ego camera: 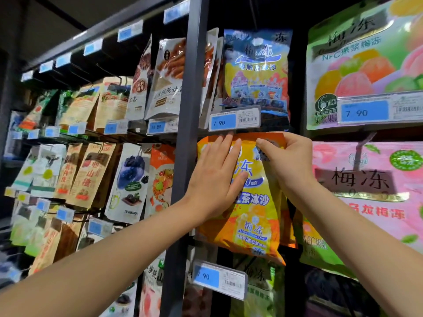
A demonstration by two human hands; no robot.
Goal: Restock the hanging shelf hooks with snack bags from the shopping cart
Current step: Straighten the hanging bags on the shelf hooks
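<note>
Two bare arms (114,259) reach up from the bottom. A big pink bag (366,179) fills the rt side. The orange snack bag (254,225) is up against the shelf in the middle, just rt of the dark post (185,133) and under a blue bag (256,72). L hand (217,179) lies flat on its front, fingers straight, not gripping. R hand (288,156) pinches the bag's top edge w/ curled fingers. A small 7.90 price tag (234,118) sits just above.

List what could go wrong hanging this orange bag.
The right hand pinches the orange bag only at its top edge, and the hook is hidden, so threading may miss. The flat left hand only presses, so the bag could slip. The price tag above might get knocked.
</note>
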